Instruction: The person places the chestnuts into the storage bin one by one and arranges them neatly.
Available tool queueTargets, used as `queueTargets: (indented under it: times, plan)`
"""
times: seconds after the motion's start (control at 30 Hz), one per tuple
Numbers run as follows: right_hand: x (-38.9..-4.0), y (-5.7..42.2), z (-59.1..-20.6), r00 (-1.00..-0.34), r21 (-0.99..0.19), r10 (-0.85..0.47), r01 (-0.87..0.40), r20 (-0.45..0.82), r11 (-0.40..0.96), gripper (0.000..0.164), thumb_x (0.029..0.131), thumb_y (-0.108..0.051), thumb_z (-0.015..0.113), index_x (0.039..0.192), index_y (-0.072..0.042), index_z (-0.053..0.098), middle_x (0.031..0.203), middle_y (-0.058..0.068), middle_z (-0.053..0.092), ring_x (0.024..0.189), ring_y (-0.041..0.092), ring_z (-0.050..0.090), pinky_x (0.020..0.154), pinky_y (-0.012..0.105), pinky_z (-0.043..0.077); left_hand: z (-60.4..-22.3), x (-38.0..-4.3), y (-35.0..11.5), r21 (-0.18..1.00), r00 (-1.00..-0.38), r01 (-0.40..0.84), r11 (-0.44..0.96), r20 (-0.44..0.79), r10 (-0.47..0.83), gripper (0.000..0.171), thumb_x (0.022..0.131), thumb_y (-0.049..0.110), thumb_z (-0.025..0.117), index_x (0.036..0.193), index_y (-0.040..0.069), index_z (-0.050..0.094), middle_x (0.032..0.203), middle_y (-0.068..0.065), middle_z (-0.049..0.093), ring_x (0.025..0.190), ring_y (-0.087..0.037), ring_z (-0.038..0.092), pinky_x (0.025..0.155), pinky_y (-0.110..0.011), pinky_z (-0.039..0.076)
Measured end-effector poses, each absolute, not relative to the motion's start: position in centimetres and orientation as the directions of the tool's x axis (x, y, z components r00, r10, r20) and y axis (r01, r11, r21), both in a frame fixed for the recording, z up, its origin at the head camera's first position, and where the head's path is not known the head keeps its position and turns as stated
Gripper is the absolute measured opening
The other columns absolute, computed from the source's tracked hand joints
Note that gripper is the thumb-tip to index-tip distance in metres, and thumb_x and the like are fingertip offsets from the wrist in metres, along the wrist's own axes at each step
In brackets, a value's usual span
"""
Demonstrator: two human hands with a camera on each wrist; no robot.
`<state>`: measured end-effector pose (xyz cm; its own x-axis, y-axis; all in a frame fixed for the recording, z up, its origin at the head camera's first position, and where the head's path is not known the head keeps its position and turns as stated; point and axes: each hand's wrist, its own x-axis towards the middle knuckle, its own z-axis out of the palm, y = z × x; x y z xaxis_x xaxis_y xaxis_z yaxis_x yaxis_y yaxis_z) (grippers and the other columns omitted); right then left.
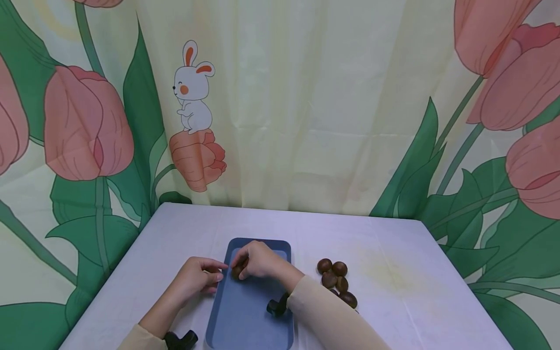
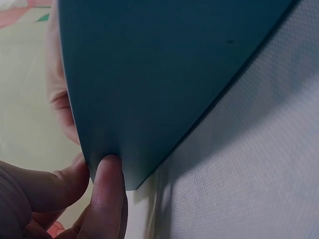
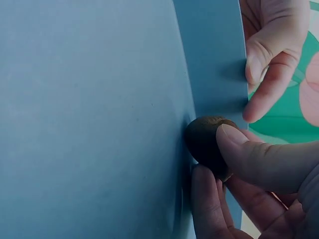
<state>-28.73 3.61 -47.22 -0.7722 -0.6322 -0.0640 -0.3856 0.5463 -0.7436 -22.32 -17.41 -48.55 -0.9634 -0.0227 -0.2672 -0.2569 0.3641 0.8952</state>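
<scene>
A brown chestnut is pinched between the thumb and fingers of my right hand, close to the inner left wall of the blue tray. In the right wrist view, the chestnut sits at the angle between the tray's floor and wall, with the thumb over it. My left hand is outside the tray on the left. Its thumb and a finger touch the outer side near the rim in the left wrist view, without curling over it.
Several loose chestnuts lie grouped on the white tablecloth to the right of the tray, some partly hidden by my right sleeve. Black wrist devices show at both wrists. A printed curtain hangs behind the table.
</scene>
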Motion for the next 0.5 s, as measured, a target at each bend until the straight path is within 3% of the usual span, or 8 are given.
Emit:
queueTargets:
  times: [0.5]
  plan:
    - [-28.51, 4.17, -46.92, -0.797, -0.725, -0.599, -0.369, -0.075, 0.582, 0.026, 0.082, 0.002, 0.09, 0.104, -0.012, 0.086, 0.094, -0.002, 0.082, 0.08, 0.002, 0.069, 0.074, 0.019, 0.058, -48.33, -22.15, -17.26, 0.897, -0.964, -0.253, 0.363, -0.264, -0.021, 0.024, 0.093, -0.006, 0.077, 0.115, 0.002, 0.082, 0.096, -0.013, 0.071, 0.076, -0.016, 0.069, 0.065, -0.035, 0.067]
